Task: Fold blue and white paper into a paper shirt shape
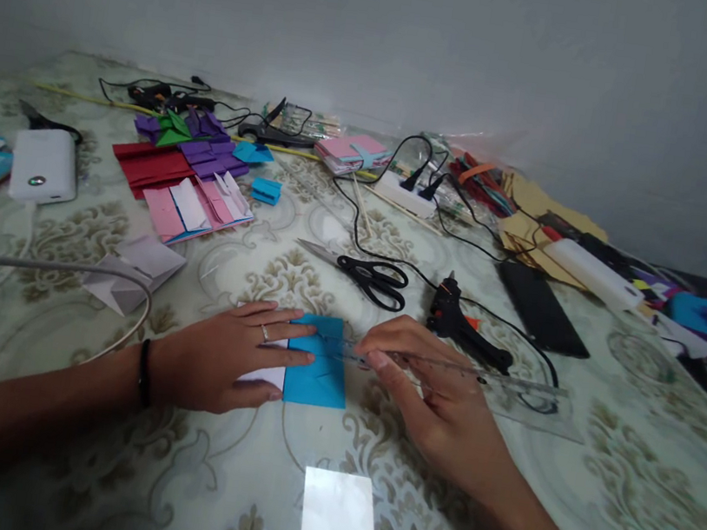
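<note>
Paper (326,388), blue on its right part and white on its left, lies flat on the surface (219,474), in the middle from side to side, well in from the far edge; the near edge is out of view.

Faint lines cross the blue part and look like creases, so some folding seems done here; the paper lies spread rather than closed up, and I judge this piece only partly worked. Toward the far left corner, red paper (150,166), purple paper (211,155) and pink paper (163,212) show finished-looking folds; nearer the near edge, a white strip (340,522) lies flat with no clear fold, so it looks unworked.

The blue part is longer from near to far; the whole paper seems wider side to side, though the hand hides some of it. The strip's long axis runs from near to far.

The left hand (222,356) is palm down on the paper, fingers spread, pressing rather than gripping; the right hand (433,395) has its fingers closed on a clear ruler (526,388), whose long axis runs left to right, its left end over the blue part; whether it touches there I cannot tell.
</note>
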The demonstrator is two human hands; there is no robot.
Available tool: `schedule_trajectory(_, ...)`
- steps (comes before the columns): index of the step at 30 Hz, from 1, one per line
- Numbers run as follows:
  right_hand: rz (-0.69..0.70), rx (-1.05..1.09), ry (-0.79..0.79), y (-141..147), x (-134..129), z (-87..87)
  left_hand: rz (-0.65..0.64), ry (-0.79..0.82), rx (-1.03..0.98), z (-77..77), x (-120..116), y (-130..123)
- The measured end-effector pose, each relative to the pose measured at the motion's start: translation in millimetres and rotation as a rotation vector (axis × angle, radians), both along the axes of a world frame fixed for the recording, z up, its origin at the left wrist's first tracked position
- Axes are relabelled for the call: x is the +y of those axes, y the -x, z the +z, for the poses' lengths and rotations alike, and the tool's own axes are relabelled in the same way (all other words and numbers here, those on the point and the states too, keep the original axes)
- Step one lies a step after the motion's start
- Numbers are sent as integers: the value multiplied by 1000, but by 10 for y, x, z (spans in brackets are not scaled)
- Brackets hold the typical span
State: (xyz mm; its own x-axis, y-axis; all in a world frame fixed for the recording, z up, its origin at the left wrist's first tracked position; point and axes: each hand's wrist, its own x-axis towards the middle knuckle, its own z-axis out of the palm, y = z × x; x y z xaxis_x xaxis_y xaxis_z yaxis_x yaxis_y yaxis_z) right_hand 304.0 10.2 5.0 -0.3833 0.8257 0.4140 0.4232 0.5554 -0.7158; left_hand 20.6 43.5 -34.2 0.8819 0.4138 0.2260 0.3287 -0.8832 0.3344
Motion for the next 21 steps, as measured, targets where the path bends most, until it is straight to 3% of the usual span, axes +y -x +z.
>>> schedule_trajectory(21, -47, -24, -26, 16, -17, 39, -2, 17, -5, 7, -3, 1)
